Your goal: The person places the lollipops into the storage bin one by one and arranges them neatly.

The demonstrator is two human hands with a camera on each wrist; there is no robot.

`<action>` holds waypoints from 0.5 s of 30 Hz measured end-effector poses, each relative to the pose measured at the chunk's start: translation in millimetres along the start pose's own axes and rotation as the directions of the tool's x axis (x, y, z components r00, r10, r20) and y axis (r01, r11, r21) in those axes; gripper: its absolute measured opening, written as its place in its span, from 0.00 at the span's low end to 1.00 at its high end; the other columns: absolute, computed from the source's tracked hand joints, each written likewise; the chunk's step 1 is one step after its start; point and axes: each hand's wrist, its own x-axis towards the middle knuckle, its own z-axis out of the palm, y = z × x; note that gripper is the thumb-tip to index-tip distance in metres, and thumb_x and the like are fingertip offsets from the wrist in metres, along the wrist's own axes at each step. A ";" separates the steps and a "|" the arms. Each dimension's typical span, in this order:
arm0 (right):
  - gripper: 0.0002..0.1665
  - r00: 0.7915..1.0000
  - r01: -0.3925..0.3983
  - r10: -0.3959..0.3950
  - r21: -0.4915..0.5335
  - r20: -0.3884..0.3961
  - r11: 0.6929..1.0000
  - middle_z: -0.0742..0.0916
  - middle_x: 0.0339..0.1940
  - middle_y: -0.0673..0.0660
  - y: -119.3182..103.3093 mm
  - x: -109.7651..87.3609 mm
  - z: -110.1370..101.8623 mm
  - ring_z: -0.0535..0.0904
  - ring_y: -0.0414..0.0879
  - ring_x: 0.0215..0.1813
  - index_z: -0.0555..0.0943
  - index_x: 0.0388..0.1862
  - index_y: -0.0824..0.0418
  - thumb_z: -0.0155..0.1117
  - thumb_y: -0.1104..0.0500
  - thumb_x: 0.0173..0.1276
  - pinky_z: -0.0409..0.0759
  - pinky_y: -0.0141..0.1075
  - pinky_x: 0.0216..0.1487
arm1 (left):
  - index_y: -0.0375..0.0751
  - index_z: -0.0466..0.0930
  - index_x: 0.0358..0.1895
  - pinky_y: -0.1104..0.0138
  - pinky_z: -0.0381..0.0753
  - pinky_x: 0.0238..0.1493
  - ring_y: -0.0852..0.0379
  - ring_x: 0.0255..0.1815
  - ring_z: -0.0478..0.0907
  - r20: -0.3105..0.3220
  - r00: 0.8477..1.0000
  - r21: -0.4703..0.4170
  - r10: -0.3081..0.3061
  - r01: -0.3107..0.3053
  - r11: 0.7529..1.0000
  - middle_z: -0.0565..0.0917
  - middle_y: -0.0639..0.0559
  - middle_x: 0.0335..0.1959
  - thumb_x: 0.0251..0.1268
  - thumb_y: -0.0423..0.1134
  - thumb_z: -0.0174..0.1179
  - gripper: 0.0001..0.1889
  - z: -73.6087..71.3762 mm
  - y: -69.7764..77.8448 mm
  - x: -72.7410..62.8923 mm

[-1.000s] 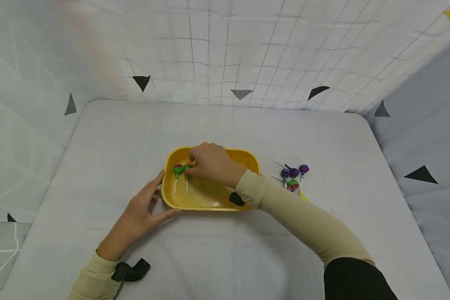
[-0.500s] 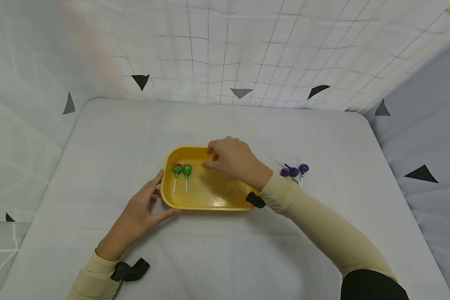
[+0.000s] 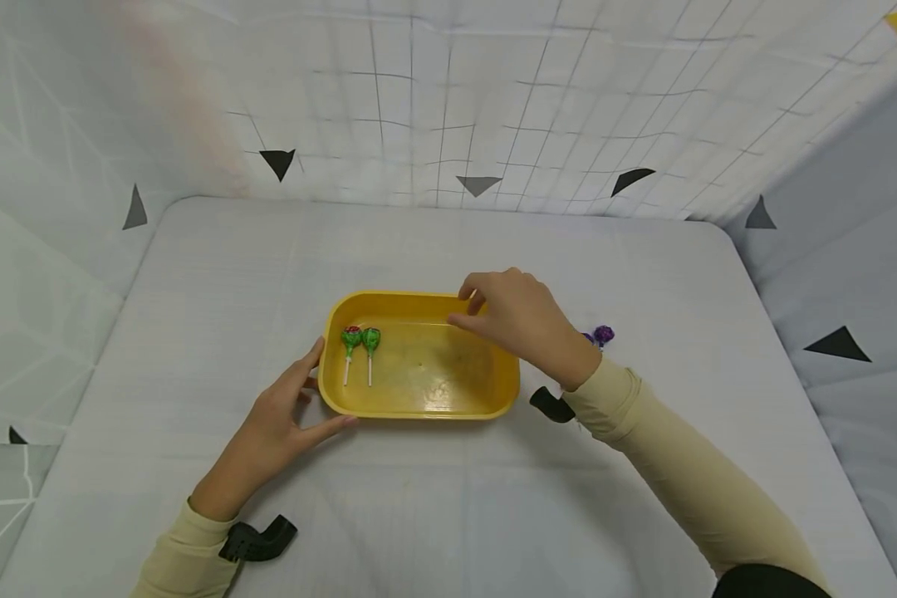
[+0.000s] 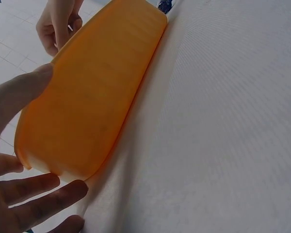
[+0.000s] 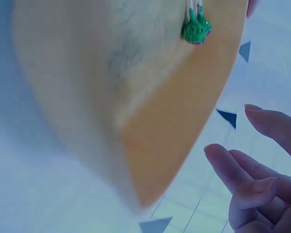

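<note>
A yellow tray (image 3: 419,413) lies on the white table, with two green lollipops, one (image 3: 351,337) beside the other (image 3: 371,339), at its left end, sticks toward the near side. My left hand (image 3: 272,432) rests at the tray's near left corner, thumb along the near rim and fingers spread at the left end. Over the tray's far right corner hovers my right hand (image 3: 525,320), thumb and index finger apart with nothing between them. The right wrist view shows that hand (image 5: 266,179) beside the tray wall. Purple lollipops (image 3: 604,335) on the table are mostly hidden behind my right wrist.
White cloth (image 3: 643,266) covers the table. A white backdrop with grid lines and dark triangles (image 3: 479,185) rises behind it. A black wrist mount (image 3: 258,540) sits on my left sleeve, another (image 3: 552,405) on the right.
My right hand has let go of the second green lollipop in the tray and moved right, fingers parted. Its arm now covers most of the lollipops on the table. The left hand has stayed put.
</note>
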 end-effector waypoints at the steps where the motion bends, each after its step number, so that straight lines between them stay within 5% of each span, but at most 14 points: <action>1: 0.23 1.000 -0.009 0.009 0.005 -0.005 1.000 0.93 0.40 0.54 3.4 -2.4 -1.2 0.88 0.51 0.41 0.87 0.49 0.58 0.73 0.42 0.68 0.85 0.44 0.40 | 0.38 0.52 0.83 0.54 0.85 0.49 0.52 0.46 0.81 0.001 1.000 -0.001 -0.001 0.001 1.000 0.81 0.43 0.60 0.48 0.42 0.83 0.60 0.1 -0.1 0.0; 15: 0.23 0.985 -0.168 0.171 0.072 -0.039 0.983 0.93 0.41 0.56 62.3 -47.1 0.1 0.85 0.48 0.34 0.87 0.52 0.57 0.72 0.43 0.69 0.83 0.44 0.40 | 0.39 0.52 0.84 0.55 0.84 0.51 0.54 0.47 0.80 0.007 1.000 0.009 0.001 -0.001 1.000 0.81 0.44 0.59 0.48 0.44 0.84 0.61 -0.1 0.4 -1.4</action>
